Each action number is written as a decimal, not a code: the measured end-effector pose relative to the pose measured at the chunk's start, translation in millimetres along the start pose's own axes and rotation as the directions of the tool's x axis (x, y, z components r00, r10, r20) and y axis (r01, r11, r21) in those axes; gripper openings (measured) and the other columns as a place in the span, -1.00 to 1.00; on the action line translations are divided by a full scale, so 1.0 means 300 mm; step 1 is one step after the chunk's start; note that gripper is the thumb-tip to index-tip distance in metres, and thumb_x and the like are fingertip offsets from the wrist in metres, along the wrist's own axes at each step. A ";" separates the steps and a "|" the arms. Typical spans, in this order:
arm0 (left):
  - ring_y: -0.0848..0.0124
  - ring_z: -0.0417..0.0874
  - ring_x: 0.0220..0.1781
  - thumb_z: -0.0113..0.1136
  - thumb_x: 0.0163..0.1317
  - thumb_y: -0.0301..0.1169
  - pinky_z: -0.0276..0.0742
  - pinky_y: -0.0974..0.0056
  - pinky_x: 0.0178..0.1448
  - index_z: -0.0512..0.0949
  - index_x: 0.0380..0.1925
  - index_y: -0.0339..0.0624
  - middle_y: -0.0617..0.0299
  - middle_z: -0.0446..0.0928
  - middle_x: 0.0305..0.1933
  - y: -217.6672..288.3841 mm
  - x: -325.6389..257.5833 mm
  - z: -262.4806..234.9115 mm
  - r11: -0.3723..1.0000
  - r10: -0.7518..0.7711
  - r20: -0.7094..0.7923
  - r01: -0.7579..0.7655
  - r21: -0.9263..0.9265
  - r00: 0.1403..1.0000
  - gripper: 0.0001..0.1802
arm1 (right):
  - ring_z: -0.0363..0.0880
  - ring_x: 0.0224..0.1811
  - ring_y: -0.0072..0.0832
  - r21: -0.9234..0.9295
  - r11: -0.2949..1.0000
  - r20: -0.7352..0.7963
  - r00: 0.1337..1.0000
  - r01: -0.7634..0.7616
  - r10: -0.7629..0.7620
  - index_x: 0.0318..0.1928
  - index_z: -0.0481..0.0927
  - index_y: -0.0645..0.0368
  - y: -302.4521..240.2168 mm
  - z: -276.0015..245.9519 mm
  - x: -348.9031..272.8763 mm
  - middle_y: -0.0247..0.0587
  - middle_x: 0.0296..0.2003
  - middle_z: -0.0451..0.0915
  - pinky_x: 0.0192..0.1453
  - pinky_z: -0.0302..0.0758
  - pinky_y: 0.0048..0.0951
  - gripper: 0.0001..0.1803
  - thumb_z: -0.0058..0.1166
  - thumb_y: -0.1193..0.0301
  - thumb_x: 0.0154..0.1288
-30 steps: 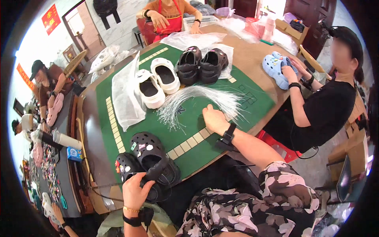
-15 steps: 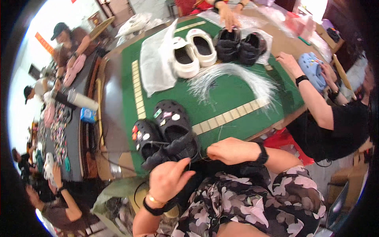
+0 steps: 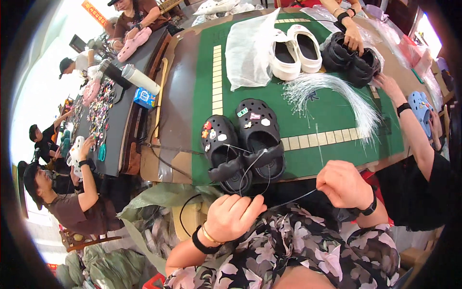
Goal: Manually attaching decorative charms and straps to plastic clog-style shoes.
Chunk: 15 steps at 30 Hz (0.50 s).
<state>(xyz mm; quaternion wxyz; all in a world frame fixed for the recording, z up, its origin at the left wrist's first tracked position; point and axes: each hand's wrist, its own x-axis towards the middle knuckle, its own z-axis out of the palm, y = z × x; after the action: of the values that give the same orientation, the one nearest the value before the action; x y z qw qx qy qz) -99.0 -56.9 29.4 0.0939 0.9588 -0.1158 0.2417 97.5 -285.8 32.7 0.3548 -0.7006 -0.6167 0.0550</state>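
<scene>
A pair of black clogs [image 3: 262,126] with colourful charms stands side by side at the table's near edge, heels toward me. A thin plastic strand [image 3: 293,199] loops from their heel straps down to my hands. My left hand [image 3: 236,214] is closed on the strand just below the clogs, thumb and finger together. Further right, my right hand [image 3: 344,185] pinches the strand's other end, and the length between my hands is stretched nearly straight. A bundle of loose whitish plastic strands [image 3: 353,98] lies curved on the green mat [image 3: 308,115] beyond my right hand.
White clogs [image 3: 287,58] stand at the back beside a white plastic bag [image 3: 248,53]. Co-workers' hands touch black shoes [image 3: 337,55] at the far right. Blue clogs [image 3: 419,113] are at the right edge. A side table [image 3: 115,139] on the left holds scattered charms.
My hands have moved apart, drawing the strand out between them. The clogs now sit flatter. The view has shifted, and a co-worker's hand on the right has reached the far black shoes.
</scene>
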 end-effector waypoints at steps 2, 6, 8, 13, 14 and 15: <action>0.41 0.48 -0.57 0.43 -0.02 -0.37 0.38 0.32 -0.48 0.65 -0.26 -0.19 0.34 0.47 -0.55 0.015 -0.045 -0.022 1.000 0.002 0.001 -0.002 0.016 1.000 -0.71 | 0.52 -0.42 -0.23 0.025 0.998 -0.012 0.999 0.053 -0.053 -0.39 0.50 0.11 -0.002 0.040 -0.003 -0.28 -0.47 0.51 -0.31 0.45 -0.32 -0.79 0.21 0.58 -0.09; 0.39 0.49 -0.58 0.41 0.00 -0.36 0.38 0.31 -0.49 0.64 -0.28 -0.15 0.33 0.44 -0.57 0.014 -0.159 0.025 0.995 -0.047 0.083 0.054 -0.078 0.995 -0.75 | 0.49 -0.37 -0.38 0.019 0.970 0.094 0.965 0.243 -0.244 -0.37 0.49 0.10 -0.001 0.165 -0.005 -0.34 -0.45 0.48 -0.34 0.39 -0.38 -0.80 0.14 0.48 -0.11; 0.36 0.50 -0.58 0.39 0.02 -0.35 0.38 0.28 -0.49 0.61 -0.33 -0.10 0.32 0.40 -0.61 0.028 -0.216 0.062 0.988 -0.110 0.160 0.126 -0.093 0.981 -0.79 | 0.47 -0.39 -0.39 0.016 0.954 0.164 0.941 0.298 -0.297 -0.37 0.48 0.10 -0.003 0.219 -0.017 -0.35 -0.47 0.45 -0.34 0.39 -0.39 -0.80 0.14 0.44 -0.10; 0.38 0.53 -0.58 0.33 0.13 -0.30 0.44 0.27 -0.47 0.54 -0.40 -0.05 0.33 0.39 -0.62 0.062 -0.325 0.152 0.974 -0.192 0.203 0.212 -0.082 0.960 -0.84 | 0.45 -0.38 -0.38 0.022 0.949 0.224 0.923 0.316 -0.312 -0.39 0.45 0.10 0.004 0.293 -0.049 -0.32 -0.49 0.40 -0.34 0.40 -0.38 -0.79 0.14 0.43 -0.12; 0.38 0.53 -0.58 0.33 0.13 -0.30 0.44 0.27 -0.47 0.54 -0.40 -0.05 0.33 0.39 -0.62 0.061 -0.333 0.162 0.974 -0.193 0.202 0.212 -0.080 0.960 -0.84 | 0.45 -0.38 -0.38 0.021 0.948 0.224 0.923 0.318 -0.314 -0.39 0.45 0.10 0.016 0.303 -0.047 -0.32 -0.49 0.40 -0.34 0.40 -0.38 -0.79 0.14 0.43 -0.12; 0.33 0.55 -0.57 0.34 0.11 -0.32 0.45 0.24 -0.47 0.56 -0.38 -0.06 0.30 0.42 -0.61 0.062 -0.341 0.171 0.959 -0.240 0.220 0.266 -0.098 0.946 -0.85 | 0.45 -0.37 -0.37 0.017 0.952 0.213 0.930 0.304 -0.301 -0.40 0.45 0.10 0.031 0.309 -0.042 -0.32 -0.48 0.40 -0.33 0.41 -0.37 -0.79 0.15 0.42 -0.13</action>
<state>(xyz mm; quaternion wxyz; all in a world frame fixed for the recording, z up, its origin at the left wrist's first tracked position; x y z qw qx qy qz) -168.9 -68.8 -62.4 0.1723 0.9777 -0.0159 0.1193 54.4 -257.2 -45.9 0.2853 -0.5902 -0.7520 0.0694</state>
